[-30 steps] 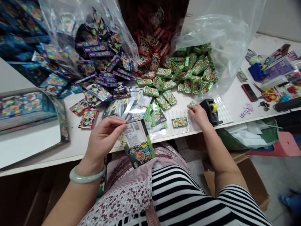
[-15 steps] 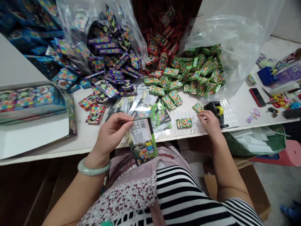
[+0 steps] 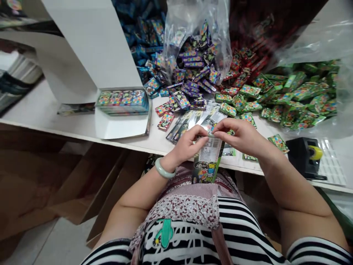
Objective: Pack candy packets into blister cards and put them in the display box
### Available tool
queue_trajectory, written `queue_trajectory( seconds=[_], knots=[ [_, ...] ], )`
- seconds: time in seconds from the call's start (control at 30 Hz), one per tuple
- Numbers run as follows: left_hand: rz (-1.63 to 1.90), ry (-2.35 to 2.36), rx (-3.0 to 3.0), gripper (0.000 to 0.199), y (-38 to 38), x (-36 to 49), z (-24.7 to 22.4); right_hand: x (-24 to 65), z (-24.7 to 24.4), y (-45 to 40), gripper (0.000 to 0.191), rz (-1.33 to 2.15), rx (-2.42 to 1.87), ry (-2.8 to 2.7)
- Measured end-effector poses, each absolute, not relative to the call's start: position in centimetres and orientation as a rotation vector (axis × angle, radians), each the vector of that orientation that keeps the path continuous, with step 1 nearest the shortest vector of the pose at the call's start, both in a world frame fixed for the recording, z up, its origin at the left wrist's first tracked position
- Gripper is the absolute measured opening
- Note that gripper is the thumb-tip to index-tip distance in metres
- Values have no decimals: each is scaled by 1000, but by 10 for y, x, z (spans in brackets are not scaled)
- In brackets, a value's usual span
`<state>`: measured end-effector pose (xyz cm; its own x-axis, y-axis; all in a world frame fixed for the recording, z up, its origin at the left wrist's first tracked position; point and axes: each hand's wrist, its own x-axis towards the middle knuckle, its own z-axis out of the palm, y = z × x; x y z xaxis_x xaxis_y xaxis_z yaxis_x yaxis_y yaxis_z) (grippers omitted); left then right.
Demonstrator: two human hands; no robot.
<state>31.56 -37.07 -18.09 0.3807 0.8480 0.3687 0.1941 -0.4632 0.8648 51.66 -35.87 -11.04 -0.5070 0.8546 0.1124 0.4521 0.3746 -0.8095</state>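
Note:
My left hand (image 3: pixel 189 144), with a pale bangle at the wrist, pinches the top edge of a flat printed packet (image 3: pixel 206 167). The packet is black and green with a white barcode label and hangs upright at the table edge. My right hand (image 3: pixel 238 135) is closed, thumb and fingertips meeting at the same top edge close to the left fingertips. Whether it also holds something small is hidden. Behind both hands more flat packets (image 3: pixel 180 127) lie overlapping on the table.
Heaps of small purple packs (image 3: pixel 190 86), red packs (image 3: pixel 241 70) and green packs (image 3: pixel 300 97) fill the back. An open display box (image 3: pixel 121 127) stands at left. At right sit a black tape dispenser (image 3: pixel 300 156), a single green pack (image 3: pixel 278 142) and a sticker sheet (image 3: pixel 335 165).
My right hand has moved left from beside the tape dispenser to the packet's top edge. My left hand still holds the packet. The view has turned left.

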Motion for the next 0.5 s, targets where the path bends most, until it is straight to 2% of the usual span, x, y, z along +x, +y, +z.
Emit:
queue_trajectory(
  seconds=[0.23,0.5],
  knots=[
    [1105,913,1831,8,-367,313,-187,513,-126,-347,15,1007,-1257,-2131],
    [1122,924,1806,24,-365,317,-189,510,-128,-341,10,1010,-1301,-2164]
  ],
)
